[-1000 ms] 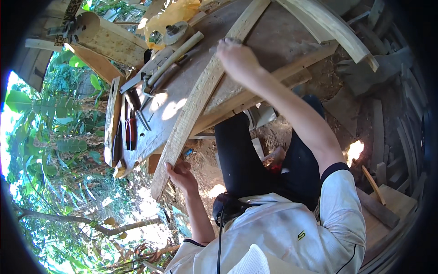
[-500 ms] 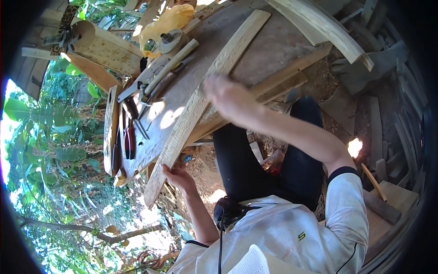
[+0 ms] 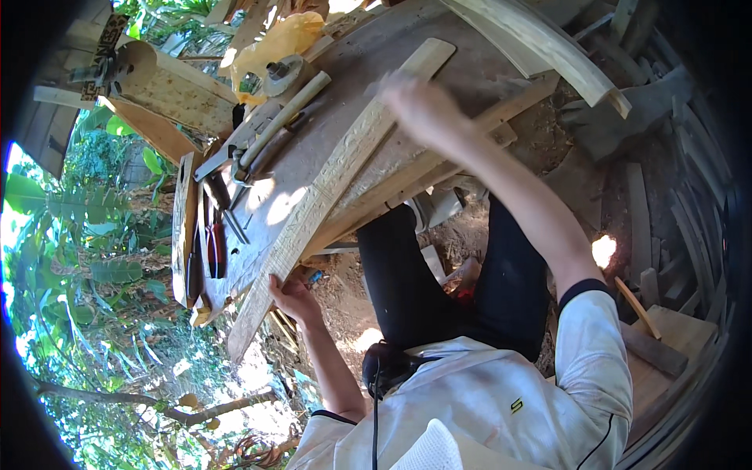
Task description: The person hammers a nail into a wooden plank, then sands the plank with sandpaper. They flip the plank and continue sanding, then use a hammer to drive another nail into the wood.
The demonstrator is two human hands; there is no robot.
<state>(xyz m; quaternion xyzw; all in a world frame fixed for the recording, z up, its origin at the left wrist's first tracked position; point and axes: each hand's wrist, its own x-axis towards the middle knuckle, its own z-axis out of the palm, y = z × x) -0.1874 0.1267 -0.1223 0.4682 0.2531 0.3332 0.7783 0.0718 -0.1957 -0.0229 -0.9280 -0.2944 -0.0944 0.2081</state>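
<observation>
A long, slightly curved pale plank lies slantwise over the workbench, its lower end out past the bench edge. My left hand grips the plank near that end, fingers round its edge. My right hand is closed and blurred by motion over the upper part of the plank; what it holds, if anything, I cannot make out. Left of the plank are a wooden-handled hammer, red-handled pliers and other metal tools.
Curved wooden pieces rest at the bench's upper right. A yellow plastic bag and a round object with a bolt are at the back. Loose boards lie to the right. Plants grow at the left. My legs are below the bench.
The plank and my left hand have shifted down and leftward. My right hand moved down along the plank by half a second ago and is now back up near its upper part.
</observation>
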